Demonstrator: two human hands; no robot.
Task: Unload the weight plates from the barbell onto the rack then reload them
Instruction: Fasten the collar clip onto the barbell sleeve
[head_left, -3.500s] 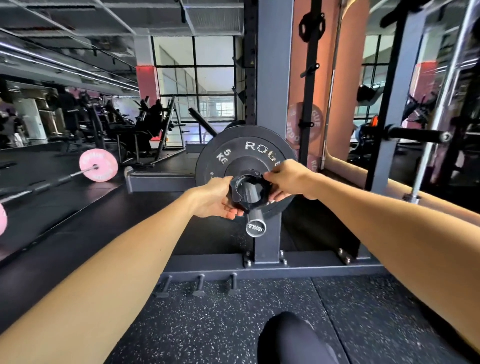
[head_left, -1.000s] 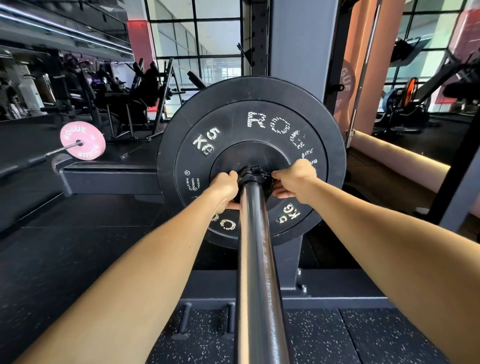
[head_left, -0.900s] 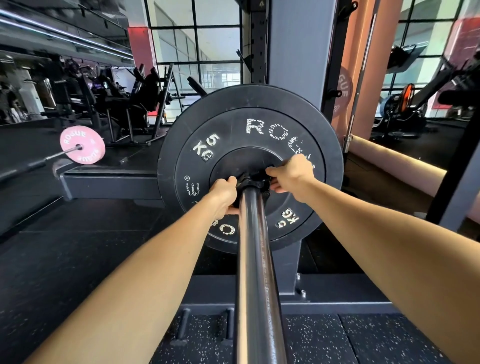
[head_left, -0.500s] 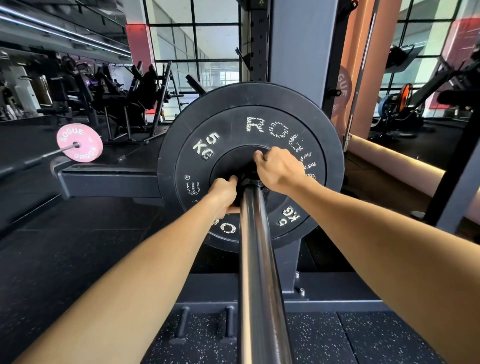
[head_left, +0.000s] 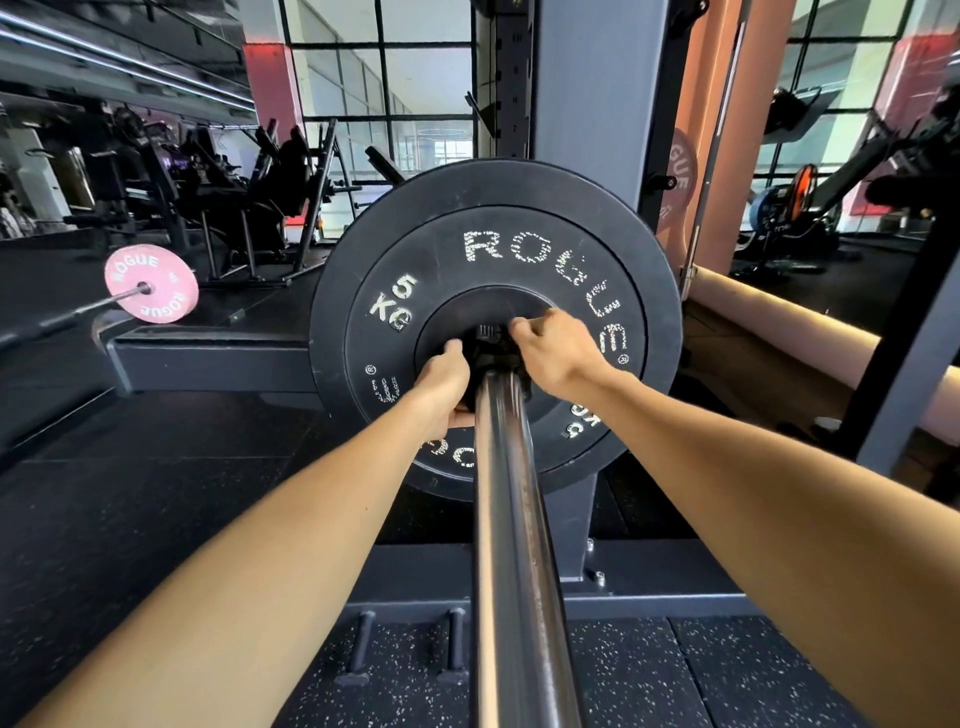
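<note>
A black 5 kg Rogue weight plate (head_left: 519, 244) sits on the steel barbell sleeve (head_left: 511, 519), which runs from the plate toward me. A black collar (head_left: 491, 340) is pressed against the plate's hub. My left hand (head_left: 441, 387) grips the collar from the left, thumb underneath. My right hand (head_left: 556, 351) holds it from the upper right, fingertips curled onto its top. Much of the collar is hidden by my hands.
The grey rack upright (head_left: 592, 104) stands behind the plate, its base frame (head_left: 415, 577) with short pegs (head_left: 361, 644) on the floor. A pink Rogue plate (head_left: 150, 283) on another bar lies at left. Gym machines fill the background. Speckled rubber floor lies below.
Since a second ago my right hand has shifted from the collar's right side up onto its top. My left hand stayed on the collar's left. The plate has not moved.
</note>
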